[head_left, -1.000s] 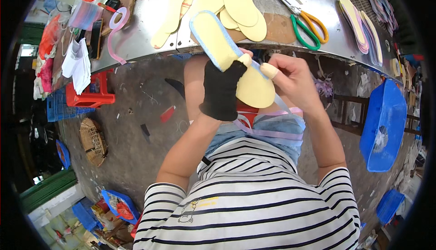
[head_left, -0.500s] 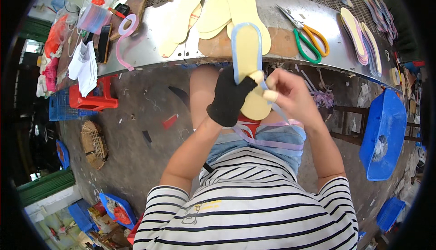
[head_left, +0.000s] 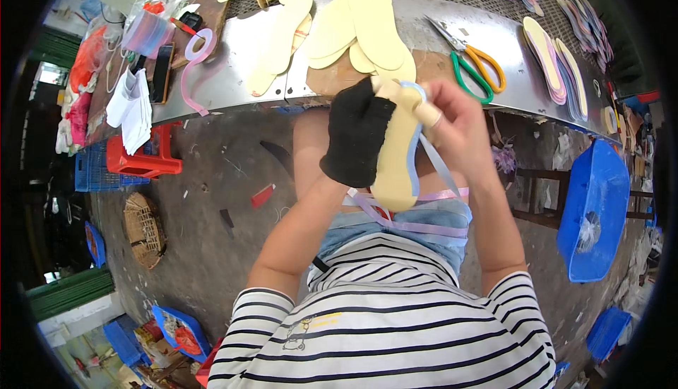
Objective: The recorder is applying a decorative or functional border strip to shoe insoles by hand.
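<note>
My left hand (head_left: 357, 134), in a black glove with bare or covered fingertips showing, grips a pale yellow shoe insole (head_left: 397, 166) above my lap. Light blue edging runs along the insole's right side. My right hand (head_left: 459, 124) is closed at the insole's upper right end, pinching the blue ribbon at its rim; the exact hold is partly hidden. A pale finger cover sits on the right thumb. From that hand a loose blue ribbon tail (head_left: 439, 163) hangs down. Pink-lilac ribbon (head_left: 434, 229) lies across my lap.
The metal-edged bench (head_left: 233, 64) holds yellow insoles (head_left: 332, 28), scissors (head_left: 470, 60) with green and orange handles, a pink ribbon roll (head_left: 200, 44) and edged insoles (head_left: 544, 57) at right. A blue tub (head_left: 593, 212) stands right; a red stool (head_left: 152, 152) stands left.
The insole has come nearer to me and turned, its blue edge now along the right. My right hand has shifted up to its far end; the left hand still grips it.
</note>
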{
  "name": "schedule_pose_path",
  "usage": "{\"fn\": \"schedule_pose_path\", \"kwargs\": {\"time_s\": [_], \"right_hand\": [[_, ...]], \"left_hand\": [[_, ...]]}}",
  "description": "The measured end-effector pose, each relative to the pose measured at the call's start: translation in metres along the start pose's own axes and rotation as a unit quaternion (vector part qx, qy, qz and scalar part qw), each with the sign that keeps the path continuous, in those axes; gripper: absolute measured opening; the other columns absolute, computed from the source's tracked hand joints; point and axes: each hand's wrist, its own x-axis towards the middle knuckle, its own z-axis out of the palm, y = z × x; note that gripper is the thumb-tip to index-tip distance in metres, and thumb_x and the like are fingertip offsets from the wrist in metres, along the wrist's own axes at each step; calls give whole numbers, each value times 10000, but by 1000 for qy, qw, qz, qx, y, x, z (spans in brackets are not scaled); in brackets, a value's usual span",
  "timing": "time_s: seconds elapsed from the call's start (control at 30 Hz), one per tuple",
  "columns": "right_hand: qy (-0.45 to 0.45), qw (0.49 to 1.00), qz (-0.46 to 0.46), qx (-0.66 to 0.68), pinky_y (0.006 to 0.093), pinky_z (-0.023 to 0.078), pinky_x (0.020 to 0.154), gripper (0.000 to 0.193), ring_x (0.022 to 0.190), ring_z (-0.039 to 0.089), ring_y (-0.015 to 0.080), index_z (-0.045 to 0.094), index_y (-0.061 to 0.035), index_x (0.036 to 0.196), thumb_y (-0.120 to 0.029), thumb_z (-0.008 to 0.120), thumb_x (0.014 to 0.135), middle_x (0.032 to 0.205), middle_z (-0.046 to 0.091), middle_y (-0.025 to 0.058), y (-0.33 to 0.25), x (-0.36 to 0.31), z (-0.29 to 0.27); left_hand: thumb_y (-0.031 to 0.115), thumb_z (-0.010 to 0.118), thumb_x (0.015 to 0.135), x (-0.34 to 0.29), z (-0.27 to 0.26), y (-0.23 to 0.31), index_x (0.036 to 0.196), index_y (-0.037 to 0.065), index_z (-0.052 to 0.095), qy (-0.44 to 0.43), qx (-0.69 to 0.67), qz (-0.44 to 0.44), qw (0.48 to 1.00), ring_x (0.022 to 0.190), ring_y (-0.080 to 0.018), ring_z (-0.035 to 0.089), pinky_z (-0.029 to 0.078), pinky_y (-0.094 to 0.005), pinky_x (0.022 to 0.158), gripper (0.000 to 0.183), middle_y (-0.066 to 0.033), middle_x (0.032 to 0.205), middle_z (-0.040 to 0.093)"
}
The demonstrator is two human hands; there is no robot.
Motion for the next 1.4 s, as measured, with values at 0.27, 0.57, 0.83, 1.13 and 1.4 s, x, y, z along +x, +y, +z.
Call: {"fn": "schedule_pose_path", "kwargs": {"time_s": [0.27, 0.57, 0.83, 1.13, 1.4], "right_hand": [[-88, 993, 5, -80, 180, 307, 497, 174, 580, 371, 7, 497, -28, 759, -120, 612, 851, 652, 434, -79, 15, -11, 0], [-170, 925, 139, 309, 167, 361, 484, 213, 561, 464, 14, 568, -6, 929, -212, 586, 876, 762, 588, -16, 52, -22, -6], [-96, 986, 96, 92, 159, 362, 474, 301, 565, 497, 22, 603, -35, 845, -299, 490, 937, 693, 563, -41, 15, -4, -29], [-44, 998, -22, -31, 174, 350, 538, 161, 613, 443, 17, 572, -8, 801, -147, 557, 882, 696, 547, -48, 10, -1, -13], [-25, 997, 71, -4, 170, 323, 509, 206, 598, 419, 1, 572, -21, 783, -191, 558, 897, 670, 518, -58, 17, -3, -16]], "left_hand": [[111, 590, 859, 11, -3, -3, 919, 22, 608, -38, -37, -41, 998, 716, -46, 504, 419, -218, 624, 109, 33, 781, 584], [365, 456, 920, 13, -13, -20, 1044, 83, 608, -196, -122, -107, 967, 771, -62, 500, 404, -204, 699, 343, 32, 855, 553], [107, 590, 842, 7, -21, -3, 848, 75, 590, -165, -35, -53, 984, 651, -24, 464, 367, -191, 557, 33, 61, 705, 523], [132, 587, 862, 0, -8, -13, 891, -27, 596, -81, 7, -53, 995, 658, -60, 475, 406, -230, 583, 161, 3, 710, 574], [116, 519, 882, -10, -8, -5, 943, -17, 594, -102, 64, -5, 993, 613, -94, 498, 425, -276, 573, 164, -38, 689, 595]]}}
